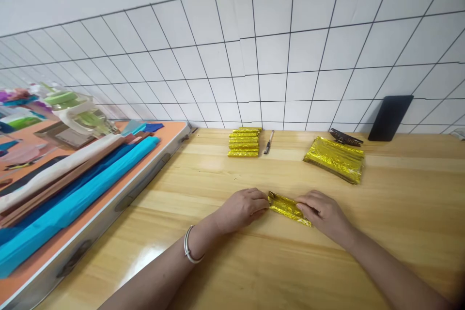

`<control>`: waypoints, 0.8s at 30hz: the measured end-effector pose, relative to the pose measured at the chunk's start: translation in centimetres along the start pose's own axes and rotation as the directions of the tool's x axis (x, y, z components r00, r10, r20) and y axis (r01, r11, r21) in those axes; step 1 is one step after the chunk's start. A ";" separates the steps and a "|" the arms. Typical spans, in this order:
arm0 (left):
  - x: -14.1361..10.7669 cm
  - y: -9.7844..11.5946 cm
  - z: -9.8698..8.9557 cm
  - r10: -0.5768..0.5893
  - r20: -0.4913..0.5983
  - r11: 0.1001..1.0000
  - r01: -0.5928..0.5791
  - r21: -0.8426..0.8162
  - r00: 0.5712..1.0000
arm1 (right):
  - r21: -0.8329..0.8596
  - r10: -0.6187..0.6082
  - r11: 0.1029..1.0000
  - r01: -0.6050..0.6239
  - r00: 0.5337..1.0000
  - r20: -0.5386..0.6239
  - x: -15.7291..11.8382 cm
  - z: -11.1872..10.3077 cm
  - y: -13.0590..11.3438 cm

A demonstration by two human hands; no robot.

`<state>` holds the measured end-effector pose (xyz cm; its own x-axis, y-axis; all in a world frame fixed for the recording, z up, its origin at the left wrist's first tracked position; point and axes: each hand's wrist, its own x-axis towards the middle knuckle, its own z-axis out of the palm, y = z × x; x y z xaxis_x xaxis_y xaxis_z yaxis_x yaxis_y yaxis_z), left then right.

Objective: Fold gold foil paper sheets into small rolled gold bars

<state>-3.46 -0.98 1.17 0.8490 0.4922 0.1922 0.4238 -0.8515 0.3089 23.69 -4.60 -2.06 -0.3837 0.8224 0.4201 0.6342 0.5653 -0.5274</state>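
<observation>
A narrow piece of gold foil paper (pixel 285 207), partly folded lengthwise, lies low over the wooden table between my hands. My left hand (pixel 249 208) has its fingers closed at the left end of the foil. At the other end, the thumb and fingers of my right hand (pixel 321 210) pinch it. Several folded gold foil strips (pixel 243 143) lie in a row near the wall. To the right is a stack of flat gold foil sheets (pixel 337 157), wider than the piece in my hands.
Beside the folded strips lies a pen-like tool (pixel 269 143). A dark hair clip (pixel 345 137) touches the foil stack, and a black phone (pixel 390 117) leans on the tiled wall. On the left, an orange-topped surface (pixel 174 131) holds rolled coloured paper (pixel 94 191) and a green-lidded bottle (pixel 65 99).
</observation>
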 end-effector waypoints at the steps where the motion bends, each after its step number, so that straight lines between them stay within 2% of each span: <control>1: -0.1 -0.1 0.1 0.001 -0.007 1.000 -0.001 0.000 1.000 | 0.001 -0.001 1.000 0.001 1.000 0.004 0.0 0.0 0.0; 6: -0.4 -0.3 0.9 0.017 -0.047 1.000 -0.017 0.008 0.999 | 0.009 -0.029 1.000 0.029 0.999 0.041 0.0 0.1 0.0; 13: -0.6 -0.2 1.5 0.011 -0.021 0.999 -0.010 0.035 1.000 | -0.014 0.009 1.000 -0.008 1.000 0.020 -0.1 0.4 0.5; 19: -0.6 0.3 1.6 0.045 -0.019 0.998 -0.044 0.047 0.999 | -0.107 0.007 0.994 -0.005 1.000 0.023 -0.1 0.5 0.4; 24: -0.5 0.6 1.4 0.088 -0.012 0.996 -0.088 0.035 0.996 | -0.102 0.012 0.995 -0.011 1.000 0.010 -0.1 0.4 0.3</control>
<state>-3.19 -2.01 -0.05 0.8793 0.4173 0.2295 0.3583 -0.8971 0.2583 23.62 -4.51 -2.55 -0.3826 0.8296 0.4066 0.7038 0.5468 -0.4535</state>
